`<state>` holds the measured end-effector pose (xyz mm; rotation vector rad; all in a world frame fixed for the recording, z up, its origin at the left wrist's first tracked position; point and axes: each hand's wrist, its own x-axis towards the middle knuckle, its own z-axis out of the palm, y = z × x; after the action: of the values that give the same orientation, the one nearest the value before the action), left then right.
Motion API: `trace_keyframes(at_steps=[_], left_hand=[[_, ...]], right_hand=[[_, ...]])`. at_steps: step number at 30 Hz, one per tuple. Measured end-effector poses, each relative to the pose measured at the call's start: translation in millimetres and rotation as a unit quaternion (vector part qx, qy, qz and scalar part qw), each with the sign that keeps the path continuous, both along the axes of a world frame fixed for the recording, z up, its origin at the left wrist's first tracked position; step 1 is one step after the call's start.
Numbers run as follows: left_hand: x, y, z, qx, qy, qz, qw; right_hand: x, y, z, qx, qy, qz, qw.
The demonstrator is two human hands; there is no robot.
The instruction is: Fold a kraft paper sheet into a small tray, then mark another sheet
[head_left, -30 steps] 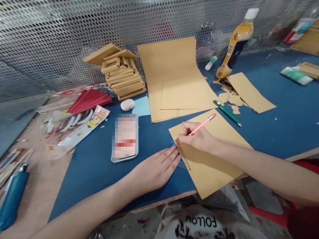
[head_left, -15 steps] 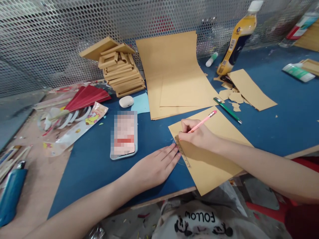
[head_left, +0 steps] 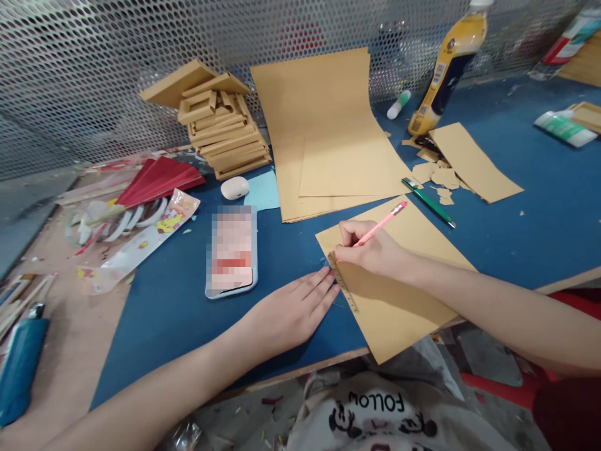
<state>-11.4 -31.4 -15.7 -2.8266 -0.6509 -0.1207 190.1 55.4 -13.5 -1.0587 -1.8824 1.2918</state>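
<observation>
My right hand (head_left: 370,249) is closed around a pink pencil (head_left: 381,224), its tip low over a sheet of brown kraft paper (head_left: 399,319); the fingers hide the exact point. A small clear ruler (head_left: 346,290) lies along the sheet's left edge, its upper end by the right fingers. My left hand (head_left: 295,310) rests flat, fingers stretched out, with the fingertips on the ruler. Beyond the sheet, a green cutter-like tool (head_left: 429,203) lies on the blue table. One corner of the sheet reaches past the table's front edge.
Larger kraft sheets (head_left: 323,113) lean on the perforated metal screen (head_left: 188,31). Left of them stand stacked folded cardboard frames (head_left: 230,141). A phone (head_left: 231,250), an earbud case (head_left: 235,188), a yellow drink bottle (head_left: 448,69) and paper scraps (head_left: 444,178) lie or stand around.
The view has shifted slightly, so everything sits a little higher in the picture. Both hands, the pencil and the ruler keep nearly the same places on the sheet.
</observation>
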Motion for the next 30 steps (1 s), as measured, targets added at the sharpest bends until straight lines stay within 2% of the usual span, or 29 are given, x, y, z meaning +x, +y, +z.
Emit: trace_keyframes(at_steps=[15,30], left_hand=[[0.9,0.3,1.4,0.010,0.003,0.005,1.000],[-0.6,-0.3,1.5,-0.012,0.012,0.008,1.000]], right_hand=[[3.3,0.9,1.7,-0.009,-0.040,0.055,0.998],[8.8,-2.0,9.1,-0.059,-0.058,0.157,0.984]])
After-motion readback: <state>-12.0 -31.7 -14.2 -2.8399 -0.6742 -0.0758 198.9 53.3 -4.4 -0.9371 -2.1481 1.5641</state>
